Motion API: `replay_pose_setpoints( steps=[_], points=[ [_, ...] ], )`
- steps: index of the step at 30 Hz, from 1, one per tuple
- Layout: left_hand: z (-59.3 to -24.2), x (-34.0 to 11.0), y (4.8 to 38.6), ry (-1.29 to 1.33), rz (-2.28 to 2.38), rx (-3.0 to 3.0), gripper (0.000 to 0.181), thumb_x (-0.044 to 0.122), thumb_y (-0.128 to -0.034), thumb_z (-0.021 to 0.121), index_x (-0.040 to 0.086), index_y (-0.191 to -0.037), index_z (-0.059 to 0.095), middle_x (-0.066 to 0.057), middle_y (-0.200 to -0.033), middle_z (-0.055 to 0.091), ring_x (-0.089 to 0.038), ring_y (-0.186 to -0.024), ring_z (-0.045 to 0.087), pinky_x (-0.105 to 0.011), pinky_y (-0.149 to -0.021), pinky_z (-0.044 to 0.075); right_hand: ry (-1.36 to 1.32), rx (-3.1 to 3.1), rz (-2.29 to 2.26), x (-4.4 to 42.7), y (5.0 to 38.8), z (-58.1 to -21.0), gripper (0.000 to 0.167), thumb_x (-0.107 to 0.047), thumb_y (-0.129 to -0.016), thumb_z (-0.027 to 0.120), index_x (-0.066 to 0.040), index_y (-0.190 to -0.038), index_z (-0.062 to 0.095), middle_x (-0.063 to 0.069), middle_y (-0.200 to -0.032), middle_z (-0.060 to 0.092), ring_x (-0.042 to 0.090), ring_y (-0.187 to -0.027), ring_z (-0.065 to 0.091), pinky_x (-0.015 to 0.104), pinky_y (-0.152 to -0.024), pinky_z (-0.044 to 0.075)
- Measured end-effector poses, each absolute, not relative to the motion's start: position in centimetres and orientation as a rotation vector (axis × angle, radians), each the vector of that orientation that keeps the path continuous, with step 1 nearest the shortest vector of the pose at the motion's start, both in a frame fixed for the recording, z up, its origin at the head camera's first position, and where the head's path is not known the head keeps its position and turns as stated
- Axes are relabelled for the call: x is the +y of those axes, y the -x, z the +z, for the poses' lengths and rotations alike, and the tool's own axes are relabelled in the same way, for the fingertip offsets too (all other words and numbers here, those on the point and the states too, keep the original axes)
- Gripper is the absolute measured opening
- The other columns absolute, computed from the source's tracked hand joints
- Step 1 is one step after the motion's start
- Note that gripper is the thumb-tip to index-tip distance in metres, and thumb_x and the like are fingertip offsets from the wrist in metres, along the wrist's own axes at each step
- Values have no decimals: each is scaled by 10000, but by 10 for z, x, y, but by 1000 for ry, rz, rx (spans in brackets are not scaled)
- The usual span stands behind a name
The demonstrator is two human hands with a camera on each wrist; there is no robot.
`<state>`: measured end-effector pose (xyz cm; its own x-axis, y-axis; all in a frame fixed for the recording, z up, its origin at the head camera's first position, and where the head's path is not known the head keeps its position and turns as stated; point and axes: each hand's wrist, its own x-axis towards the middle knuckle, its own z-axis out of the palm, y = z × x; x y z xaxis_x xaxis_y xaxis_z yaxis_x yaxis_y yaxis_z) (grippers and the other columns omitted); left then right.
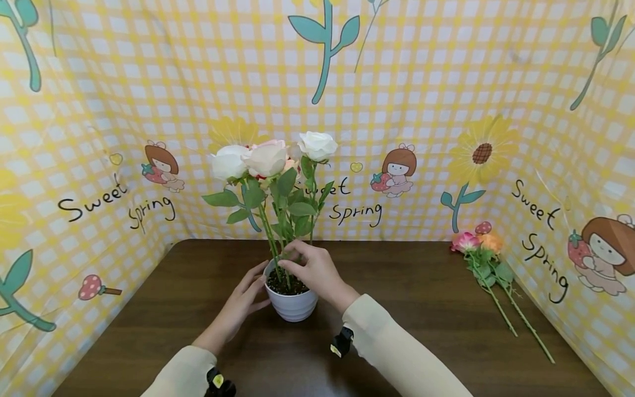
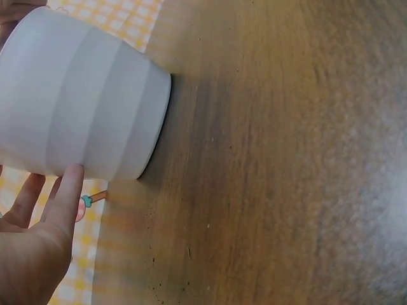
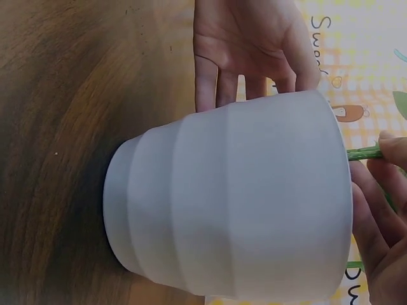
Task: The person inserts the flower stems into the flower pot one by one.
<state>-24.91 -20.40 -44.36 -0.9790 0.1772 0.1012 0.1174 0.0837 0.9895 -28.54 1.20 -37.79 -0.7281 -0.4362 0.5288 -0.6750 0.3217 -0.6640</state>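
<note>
A white ribbed flowerpot (image 1: 292, 306) stands upright on the dark wooden table (image 1: 198, 275), with dark soil (image 1: 285, 282) inside. Several artificial roses rise from it, among them a white rose (image 1: 317, 145) at right and a cream rose (image 1: 266, 160) nearer the middle. My left hand (image 1: 240, 306) rests its fairly straight fingers against the pot's left side; the left wrist view shows these fingertips (image 2: 74, 175) at the wall. Above the rim, my right hand (image 1: 319, 273) pinches a green rose stem (image 3: 364, 153) between thumb and fingers. Its exact grip is partly hidden behind the rim.
A pink rose (image 1: 465, 242) and an orange rose (image 1: 491, 243) lie at the table's right side, stems pointing toward the front. Yellow checked cloth (image 1: 421, 99) with printed figures encloses the table's back and sides. Small dark crumbs (image 2: 152, 259) lie on the wood.
</note>
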Motion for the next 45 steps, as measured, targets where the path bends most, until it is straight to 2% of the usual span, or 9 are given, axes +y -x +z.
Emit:
replay_pose_setpoints(
  steps=[8,17,22,28,37,45],
  points=[
    [-443,-204,250,-300,2065,2279,512,384,-1088,428,216,-1560,327,-197,-1419,394,-375,-1291,412,-497,-994,499,-1044,-2342,1324,12,286,-377,146,-202,-960,707,-172,-1103,694,-94,-792,667,65,-600,559,225,-530,473],
    [-444,-205,251,-316,2070,2270,520,384,-1087,429,209,-1564,318,-198,-1413,387,-376,-1288,416,-503,-995,496,-1054,-2384,1367,17,285,-376,145,-197,-986,674,-147,-1122,673,-36,-833,702,55,-602,609,236,-538,529],
    [-444,-205,251,-330,2078,2262,518,376,-1089,428,202,-1565,317,-206,-1412,384,-370,-1280,424,-502,-994,497,-1046,-2391,1354,19,285,-376,78,-219,-978,686,-181,-1024,637,-66,-795,686,67,-588,596,239,-527,512],
    [-444,-205,251,-320,2067,2273,516,374,-1091,424,196,-1564,320,-209,-1408,390,-356,-1247,435,-497,-987,504,-1071,-2366,1329,18,287,-380,123,-254,-959,710,-216,-937,595,-90,-746,618,75,-602,539,225,-531,455],
    [-443,-204,251,-324,2074,2267,511,366,-1093,421,192,-1562,322,-212,-1416,391,-368,-1256,440,-499,-987,503,-1071,-2363,1269,13,290,-383,148,-255,-953,715,-221,-919,576,-87,-744,573,73,-606,502,212,-530,431],
    [-443,-204,250,-327,2063,2281,520,377,-1090,423,199,-1567,315,-201,-1425,385,-364,-1270,420,-498,-993,500,-1074,-2383,1225,14,288,-380,57,-225,-969,695,-194,-1012,676,-114,-771,634,39,-610,536,199,-536,454]
  ],
)
